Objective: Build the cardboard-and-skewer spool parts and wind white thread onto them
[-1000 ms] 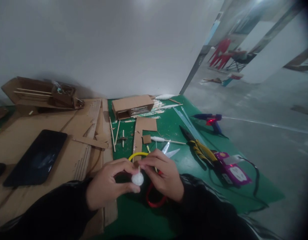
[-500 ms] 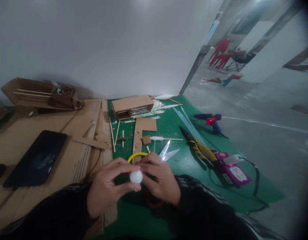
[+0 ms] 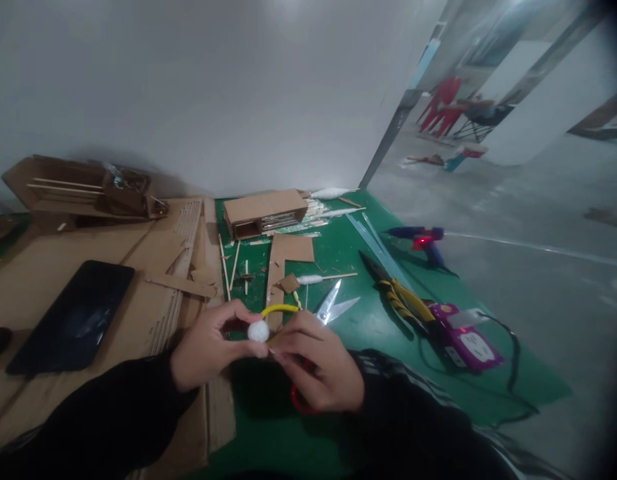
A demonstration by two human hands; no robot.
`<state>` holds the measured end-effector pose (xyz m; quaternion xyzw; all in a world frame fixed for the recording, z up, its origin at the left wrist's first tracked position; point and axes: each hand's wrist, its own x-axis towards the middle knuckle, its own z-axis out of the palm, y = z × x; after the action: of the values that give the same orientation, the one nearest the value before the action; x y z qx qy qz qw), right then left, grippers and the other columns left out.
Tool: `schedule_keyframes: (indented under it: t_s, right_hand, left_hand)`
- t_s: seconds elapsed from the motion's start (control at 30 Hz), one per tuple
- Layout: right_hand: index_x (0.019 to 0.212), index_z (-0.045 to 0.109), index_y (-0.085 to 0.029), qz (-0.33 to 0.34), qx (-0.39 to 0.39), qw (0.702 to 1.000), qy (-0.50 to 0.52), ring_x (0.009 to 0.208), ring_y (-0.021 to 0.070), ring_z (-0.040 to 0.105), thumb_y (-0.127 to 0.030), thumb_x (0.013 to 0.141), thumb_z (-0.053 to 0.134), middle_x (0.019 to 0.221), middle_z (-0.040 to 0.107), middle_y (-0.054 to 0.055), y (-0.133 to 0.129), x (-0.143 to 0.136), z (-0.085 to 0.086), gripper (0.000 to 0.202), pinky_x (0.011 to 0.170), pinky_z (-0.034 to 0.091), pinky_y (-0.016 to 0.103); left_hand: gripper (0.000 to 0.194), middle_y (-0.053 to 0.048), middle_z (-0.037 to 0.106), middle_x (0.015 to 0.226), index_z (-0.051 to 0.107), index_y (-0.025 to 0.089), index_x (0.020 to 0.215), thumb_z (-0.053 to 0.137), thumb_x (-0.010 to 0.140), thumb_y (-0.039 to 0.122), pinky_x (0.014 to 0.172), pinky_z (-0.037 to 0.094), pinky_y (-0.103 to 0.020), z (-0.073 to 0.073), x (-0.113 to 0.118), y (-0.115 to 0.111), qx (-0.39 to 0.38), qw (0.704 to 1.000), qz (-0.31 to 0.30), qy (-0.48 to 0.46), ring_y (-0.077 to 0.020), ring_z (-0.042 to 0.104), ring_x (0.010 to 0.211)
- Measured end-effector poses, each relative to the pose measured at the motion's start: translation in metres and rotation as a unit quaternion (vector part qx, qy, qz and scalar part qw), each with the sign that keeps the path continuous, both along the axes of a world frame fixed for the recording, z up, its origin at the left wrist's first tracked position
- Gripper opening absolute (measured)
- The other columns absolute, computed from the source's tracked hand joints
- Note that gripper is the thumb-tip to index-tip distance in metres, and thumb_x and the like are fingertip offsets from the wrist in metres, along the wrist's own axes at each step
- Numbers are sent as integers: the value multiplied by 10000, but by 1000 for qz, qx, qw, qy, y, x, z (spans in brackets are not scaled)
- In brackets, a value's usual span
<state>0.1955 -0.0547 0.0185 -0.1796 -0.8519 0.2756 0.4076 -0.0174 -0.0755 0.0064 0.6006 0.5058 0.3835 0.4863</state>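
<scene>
A small white ball (image 3: 259,331) is pinched between the thumb and fingers of my left hand (image 3: 208,343). Just right of it, my right hand (image 3: 321,363) has its fingertips pressed together close to the ball; what they hold is too small to make out. Behind the hands lies a yellow curved piece (image 3: 279,309). Scissors (image 3: 331,308) lie with parted blades beyond my right hand, which partly hides their red handle. A brown cardboard square (image 3: 289,284) and a stick with white wrapping (image 3: 311,279) rest farther back on the green table (image 3: 268,433).
Pliers (image 3: 403,297), a glue gun (image 3: 423,239) and a purple power strip (image 3: 465,340) with a cable lie to the right. A dark tablet (image 3: 73,317) rests on cardboard (image 3: 158,247) at left. A cardboard box (image 3: 265,212) and sticks stand near the wall.
My left hand and the white ball have moved left and slightly up, away from my right fingertips. The cardboard square has turned, and the wrapped stick has shifted slightly left.
</scene>
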Motion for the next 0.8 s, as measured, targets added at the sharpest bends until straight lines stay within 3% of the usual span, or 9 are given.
schedule_keyframes:
  t_s: [0.1,0.23,0.47,0.63,0.8]
  right_hand:
    - [995,631,-186,2,58,998,-6,831,182,582,-83,846,552,858,623,73,2,2,-3,198,696,495,303]
    - [1005,651,-181,-12,104,994,-19,812,172,575,-78,863,542,845,630,65,4,1,-9,207,673,479,282]
    - [1012,669,-182,-76,5,997,30,831,157,602,-103,898,574,896,630,64,6,0,-10,168,686,507,258]
    - [973,689,-168,-107,-56,992,47,817,160,614,-99,891,579,873,627,69,7,-1,-6,154,696,514,269]
    - [948,707,-145,-103,-88,990,36,803,160,610,-111,886,581,858,616,78,8,-2,-7,144,706,509,276]
  left_hand:
    - [232,-19,726,823,670,177,821,800,684,311,700,486,-260,4,2,0,31,996,-49,75,-180,653,763]
    - [215,0,724,820,671,195,815,773,718,358,686,454,-245,14,8,-5,51,985,-58,153,-176,646,768]
    - [180,-15,732,903,683,207,837,788,721,296,796,483,-259,17,17,-14,69,987,-56,132,-188,670,863]
    - [200,-35,712,978,684,216,952,751,772,271,838,502,-269,12,19,-23,129,987,-4,99,-183,663,929]
    - [460,-16,697,1079,593,298,1227,733,795,218,845,530,-255,12,20,-26,135,989,3,64,-156,668,949]
